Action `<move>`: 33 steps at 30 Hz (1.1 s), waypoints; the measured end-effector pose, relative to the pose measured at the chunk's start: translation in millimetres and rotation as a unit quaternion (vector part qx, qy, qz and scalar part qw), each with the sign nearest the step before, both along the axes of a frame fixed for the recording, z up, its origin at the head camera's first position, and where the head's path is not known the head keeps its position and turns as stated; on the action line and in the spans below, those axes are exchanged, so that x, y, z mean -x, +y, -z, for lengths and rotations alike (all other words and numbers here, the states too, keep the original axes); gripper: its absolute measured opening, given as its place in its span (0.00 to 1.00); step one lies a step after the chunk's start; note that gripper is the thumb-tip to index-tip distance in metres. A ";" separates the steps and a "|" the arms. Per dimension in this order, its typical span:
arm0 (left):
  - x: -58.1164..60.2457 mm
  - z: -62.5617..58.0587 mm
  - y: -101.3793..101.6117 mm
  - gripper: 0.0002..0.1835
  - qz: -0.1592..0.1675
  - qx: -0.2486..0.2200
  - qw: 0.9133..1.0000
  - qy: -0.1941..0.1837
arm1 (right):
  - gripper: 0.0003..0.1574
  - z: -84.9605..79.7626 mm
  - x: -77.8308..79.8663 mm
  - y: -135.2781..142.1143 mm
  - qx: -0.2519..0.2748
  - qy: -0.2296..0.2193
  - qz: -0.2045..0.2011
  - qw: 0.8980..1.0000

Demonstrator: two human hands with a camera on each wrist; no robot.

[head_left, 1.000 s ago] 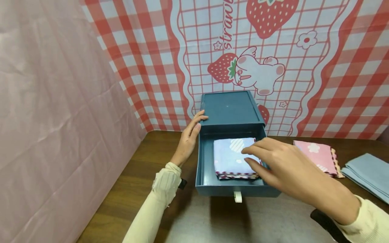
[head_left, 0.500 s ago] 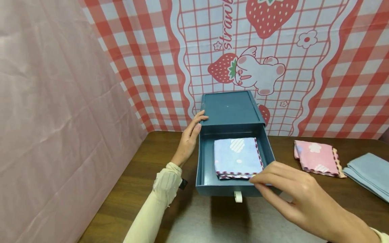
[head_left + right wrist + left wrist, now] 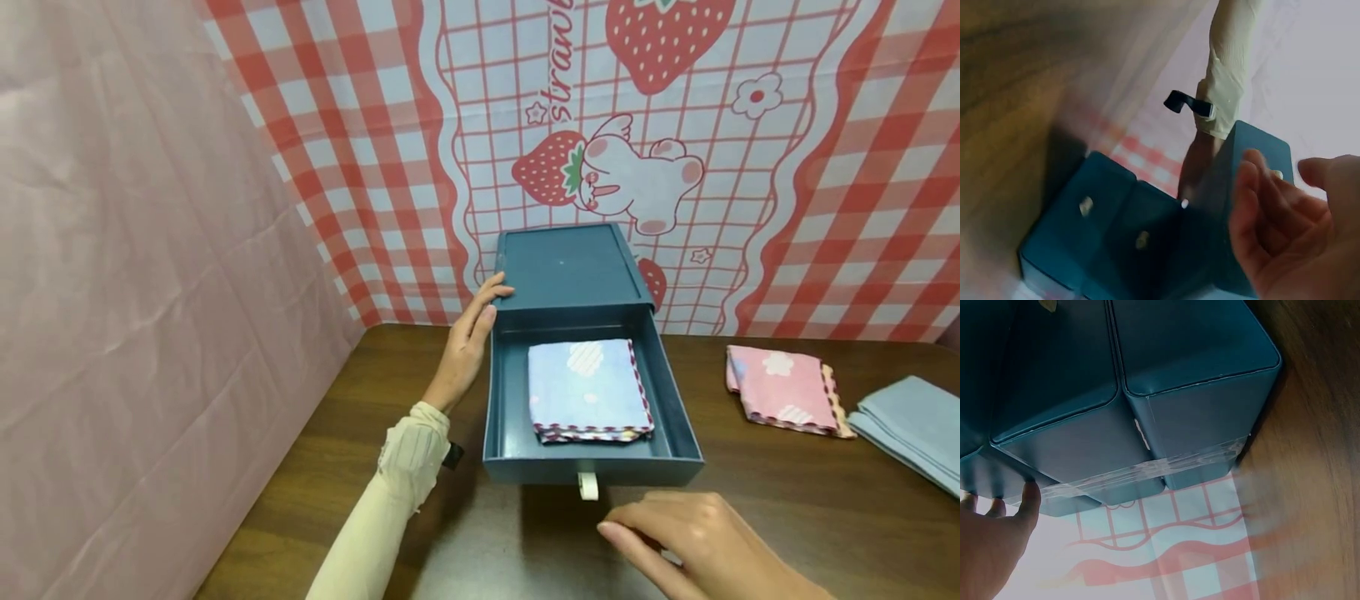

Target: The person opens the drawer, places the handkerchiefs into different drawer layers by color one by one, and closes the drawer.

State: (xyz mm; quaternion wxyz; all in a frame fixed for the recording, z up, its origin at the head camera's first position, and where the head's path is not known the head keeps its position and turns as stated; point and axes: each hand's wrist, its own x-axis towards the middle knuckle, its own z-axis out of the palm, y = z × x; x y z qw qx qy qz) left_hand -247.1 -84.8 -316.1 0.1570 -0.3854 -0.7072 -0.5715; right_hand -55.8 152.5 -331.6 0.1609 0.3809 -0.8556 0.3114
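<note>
A dark blue drawer cabinet (image 3: pixel 566 262) stands against the backdrop, its top drawer (image 3: pixel 540 472) pulled out. Inside that drawer lies a folded pale blue handkerchief (image 3: pixel 581 387) with scalloped dark red edging. My left hand (image 3: pixel 459 354) rests along the cabinet's upper left edge, its fingertips on the top. In the left wrist view those fingers touch the cabinet's side. Below and in front of the drawer, my right hand (image 3: pixel 697 533) hovers near the white pull tab (image 3: pixel 588 486). The right wrist view shows its fingers loosely bent, thumb apart, with nothing between them.
To the right on the wooden table (image 3: pixel 720 375) lie a folded pink handkerchief (image 3: pixel 787 387) and a folded light blue cloth (image 3: pixel 915 429). Lower closed drawers (image 3: pixel 1088 206) show in the right wrist view. A pink curtain (image 3: pixel 135 292) hangs at the left.
My right hand has withdrawn from over the pale blue handkerchief, moving toward me and down to a spot in front of the drawer. My left hand has stayed in place.
</note>
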 end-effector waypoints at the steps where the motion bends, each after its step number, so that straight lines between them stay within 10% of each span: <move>1: -0.1 0.2 0.1 0.19 0.000 0.000 1.000 -0.001 | 0.06 2.3 0.4 -1.0 -0.007 -0.040 0.005 0.999; 4: -1.0 -0.3 0.0 0.19 0.002 0.001 1.000 -0.002 | 0.09 7.0 4.0 -3.5 0.003 -0.205 -0.027 0.978; 9: -0.3 -1.3 0.2 0.19 0.006 -0.003 1.000 0.004 | 0.17 13.0 10.8 -6.2 0.137 -0.449 -0.146 0.871; 12: 0.3 -0.8 0.4 0.19 0.007 -0.004 1.000 0.006 | 0.20 14.0 13.0 -8.4 0.194 -0.486 -0.173 0.834; 19: 2.1 1.0 0.2 0.18 0.004 -0.006 1.000 0.013 | 0.24 8.0 13.6 -12.4 0.180 -0.482 -0.064 0.855; 33: 1.0 0.0 0.4 0.19 0.005 -0.005 1.000 0.010 | 0.22 2.9 15.2 -14.9 0.224 -0.475 -0.087 0.847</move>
